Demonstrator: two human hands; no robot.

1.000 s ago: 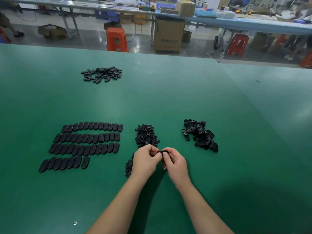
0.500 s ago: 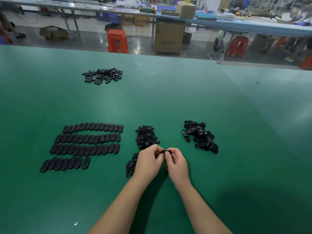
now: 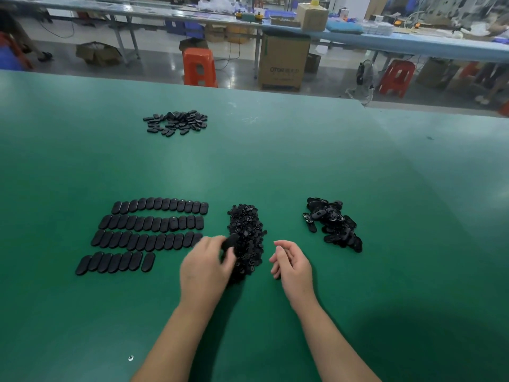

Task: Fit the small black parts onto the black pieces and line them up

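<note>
My left hand [image 3: 205, 267] grips one black oval piece [image 3: 229, 241] at its fingertips, just right of the lined-up rows. My right hand [image 3: 292, 261] hovers apart from it with loosely curled fingers and holds nothing. Between the hands lies a heap of small black parts [image 3: 246, 235]. Several rows of finished black oval pieces [image 3: 154, 230] lie on the left of the green table [image 3: 275, 161]. A loose pile of black pieces [image 3: 332, 223] sits to the right.
Another small pile of black pieces [image 3: 176, 123] lies far back on the left. A tiny white speck [image 3: 130, 358] sits near the front edge. Beyond the table stand orange stools [image 3: 199, 67], a cardboard box [image 3: 285, 63] and long benches.
The hands were together on one piece in front of the heap. They have parted: the left has carried the piece leftward toward the rows, the right has let go and drawn right.
</note>
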